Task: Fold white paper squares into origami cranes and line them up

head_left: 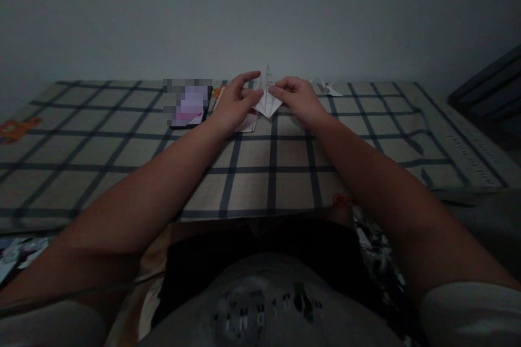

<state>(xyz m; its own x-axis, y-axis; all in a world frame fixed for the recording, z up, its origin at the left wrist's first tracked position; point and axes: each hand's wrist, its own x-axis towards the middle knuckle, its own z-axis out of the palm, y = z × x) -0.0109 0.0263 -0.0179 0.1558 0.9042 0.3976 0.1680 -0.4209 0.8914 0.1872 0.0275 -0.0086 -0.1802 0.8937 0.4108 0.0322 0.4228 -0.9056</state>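
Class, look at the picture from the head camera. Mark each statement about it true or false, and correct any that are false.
1. The left hand and the right hand both pinch the white folded paper piece with their fingers. True.
2. The checked fabric cloth under the hands is plain red. False: it is beige with dark grid lines.
3. A small white folded paper figure lies just beyond the right hand. True.
4. The flat dark-edged device with a pinkish screen lies to the right of the right hand. False: it lies to the left of the left hand.
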